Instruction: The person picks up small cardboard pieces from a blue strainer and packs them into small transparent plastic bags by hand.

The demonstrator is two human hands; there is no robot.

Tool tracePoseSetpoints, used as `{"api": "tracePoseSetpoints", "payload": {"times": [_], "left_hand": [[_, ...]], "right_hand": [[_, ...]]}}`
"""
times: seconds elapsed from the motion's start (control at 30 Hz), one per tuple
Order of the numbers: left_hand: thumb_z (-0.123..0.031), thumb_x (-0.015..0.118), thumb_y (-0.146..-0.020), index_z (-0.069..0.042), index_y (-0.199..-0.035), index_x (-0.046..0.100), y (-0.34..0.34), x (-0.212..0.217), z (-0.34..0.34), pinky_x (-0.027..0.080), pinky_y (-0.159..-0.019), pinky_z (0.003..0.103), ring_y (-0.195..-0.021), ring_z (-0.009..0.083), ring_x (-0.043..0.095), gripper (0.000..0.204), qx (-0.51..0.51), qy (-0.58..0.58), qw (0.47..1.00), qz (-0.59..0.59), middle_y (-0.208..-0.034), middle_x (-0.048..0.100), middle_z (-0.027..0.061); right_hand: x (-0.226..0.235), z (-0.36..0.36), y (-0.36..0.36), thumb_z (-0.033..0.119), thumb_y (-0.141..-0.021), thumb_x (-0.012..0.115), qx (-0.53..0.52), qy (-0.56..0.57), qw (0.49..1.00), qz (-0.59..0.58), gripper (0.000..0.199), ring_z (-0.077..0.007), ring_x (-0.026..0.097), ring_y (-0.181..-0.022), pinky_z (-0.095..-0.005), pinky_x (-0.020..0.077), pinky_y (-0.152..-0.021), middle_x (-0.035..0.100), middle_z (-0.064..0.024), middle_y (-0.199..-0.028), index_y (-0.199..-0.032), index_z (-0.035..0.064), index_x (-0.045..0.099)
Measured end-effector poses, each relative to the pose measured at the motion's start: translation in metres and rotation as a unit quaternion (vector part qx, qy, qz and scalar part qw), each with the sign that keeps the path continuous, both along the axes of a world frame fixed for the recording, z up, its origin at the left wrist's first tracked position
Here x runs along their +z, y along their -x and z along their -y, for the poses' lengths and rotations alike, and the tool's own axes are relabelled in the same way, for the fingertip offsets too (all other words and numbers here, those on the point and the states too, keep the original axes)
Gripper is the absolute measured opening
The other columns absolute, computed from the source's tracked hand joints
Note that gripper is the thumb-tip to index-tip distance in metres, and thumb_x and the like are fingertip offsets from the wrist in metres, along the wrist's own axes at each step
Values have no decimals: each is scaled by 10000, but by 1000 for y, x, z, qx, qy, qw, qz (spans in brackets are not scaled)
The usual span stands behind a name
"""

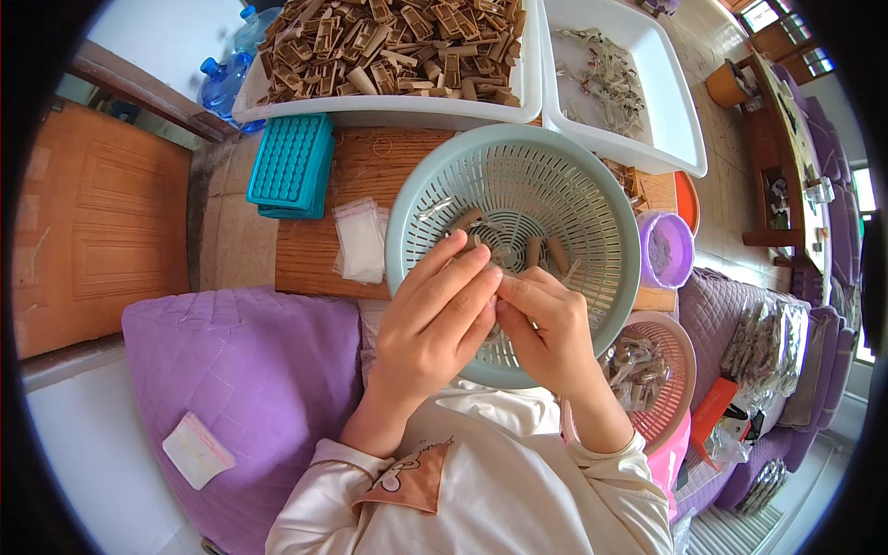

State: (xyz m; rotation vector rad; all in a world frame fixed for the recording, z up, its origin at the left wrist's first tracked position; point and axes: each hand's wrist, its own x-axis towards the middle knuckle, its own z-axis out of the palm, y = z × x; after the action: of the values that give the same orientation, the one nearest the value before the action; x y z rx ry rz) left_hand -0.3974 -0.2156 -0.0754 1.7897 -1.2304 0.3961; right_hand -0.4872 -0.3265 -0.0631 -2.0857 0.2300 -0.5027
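Left hand (437, 322) and right hand (552, 331) meet, fingers bunched; whether gripping anything, cannot tell. Brown tubular pieces (558, 254), matt, lie just beyond the right hand, inside a round, slotted grey-green plastic colander (599, 205).

Bright daylight shows in a dark-framed glass window (760, 17) above a beige tiled floor (698, 55). An orange-brown panelled wooden door (120, 222) stands near a plain white wall (148, 46), while a purple quilted seat (240, 361) adjoins a brown wood-grain counter (310, 264); a long brown wooden table (775, 238) lines the right.
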Motion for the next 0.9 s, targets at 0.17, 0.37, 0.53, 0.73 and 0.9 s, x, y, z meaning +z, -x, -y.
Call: {"api": "tracePoseSetpoints", "payload": {"times": [0.17, 0.37, 0.53, 0.73, 0.9], "left_hand": [[25, 605, -667, -16, -782, 609, -5, -2, 2, 500, -739, 306, -857, 258, 608, 122, -4, -1, 992, -130, -857, 617, 111], [68, 522, -733, 15, -804, 577, -54, -23, -23, 480, -750, 307, -927, 208, 574, 104, 161, 247, 911, -288, -956, 596, 159], [-81, 673, -704, 2, -845, 594, -22, -8, -22, 489, -750, 336, -923, 265, 577, 182, 49, 116, 991, -53, -966, 588, 124], [-153, 760, -612, -28, -783, 580, 5, -14, -2, 516, -751, 346, -913, 288, 572, 278, -3, 110, 994, -21, -905, 568, 75], [-77, 739, -629, -27, -756, 565, -1, -9, 2, 513, -750, 353, -928, 293, 565, 221, -25, 75, 997, -15, -891, 566, 77]], "right_hand": [[-1, -2, 0, -40, -661, 596, 1, 106, 994, 19, 222, -207, 513, -584, -299, 429, -545, 580, -77, -679, -877, 8, 612], [7, 0, 7, -72, -653, 559, -9, 25, 999, 23, 213, -184, 541, -597, -274, 433, -557, 605, -88, -712, -841, -2, 631], [5, 0, 7, -84, -683, 519, -59, -62, 996, -6, 210, -165, 561, -615, -256, 440, -569, 614, -93, -724, -842, -11, 635], [2, -3, 3, -59, -676, 583, -73, -20, 997, 21, 225, -191, 526, -571, -280, 425, -532, 594, -73, -690, -877, 30, 631], [2, -3, 4, -37, -659, 611, -66, 85, 994, 25, 207, -188, 496, -556, -294, 416, -527, 586, -58, -678, -854, 32, 623]]}}
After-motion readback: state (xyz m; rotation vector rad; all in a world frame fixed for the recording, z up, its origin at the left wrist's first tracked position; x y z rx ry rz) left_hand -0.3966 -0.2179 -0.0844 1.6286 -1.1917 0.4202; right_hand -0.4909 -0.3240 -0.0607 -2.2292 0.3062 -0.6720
